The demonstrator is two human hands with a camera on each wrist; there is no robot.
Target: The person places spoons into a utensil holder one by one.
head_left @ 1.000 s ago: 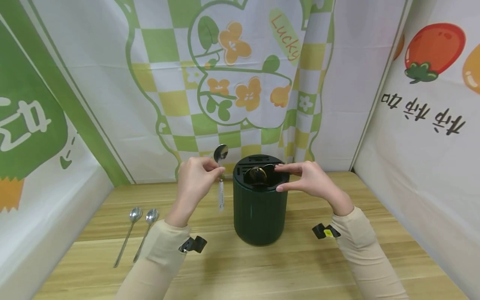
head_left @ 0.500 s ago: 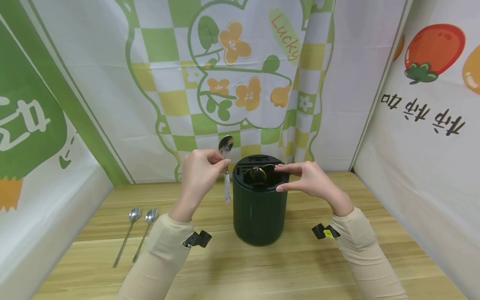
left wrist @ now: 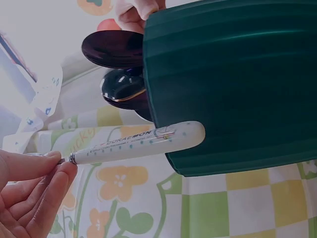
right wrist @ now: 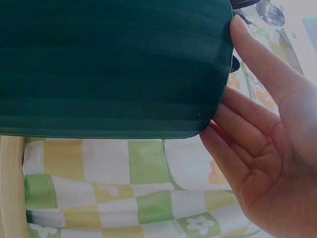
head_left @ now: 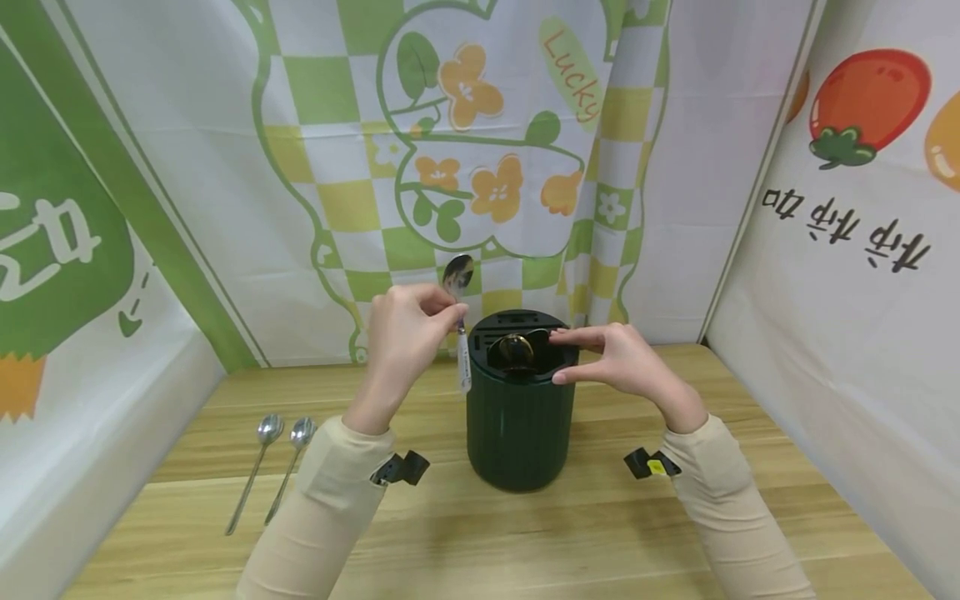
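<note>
My left hand (head_left: 408, 337) pinches a spoon (head_left: 464, 354) by its neck, just left of the utensil holder's rim. The spoon's bowl points up and its white printed handle hangs down; in the left wrist view the handle (left wrist: 138, 145) overlaps the holder's wall. The dark green utensil holder (head_left: 519, 433) stands upright on the table, with a black slotted top. Dark shiny spoons (left wrist: 113, 48) stick out of its opening, bowls upward; their handles are hidden inside. My right hand (head_left: 626, 360) grips the holder's right rim between thumb and fingers.
Two metal spoons, a left one (head_left: 255, 471) and a right one (head_left: 294, 458), lie on the wooden table (head_left: 480, 550) at the left; my left sleeve partly covers the right one. A patterned curtain (head_left: 487, 167) hangs close behind the holder.
The left hand has carried the spoon up and to the right, closer to the holder's rim. The right hand and the holder have stayed in place.
</note>
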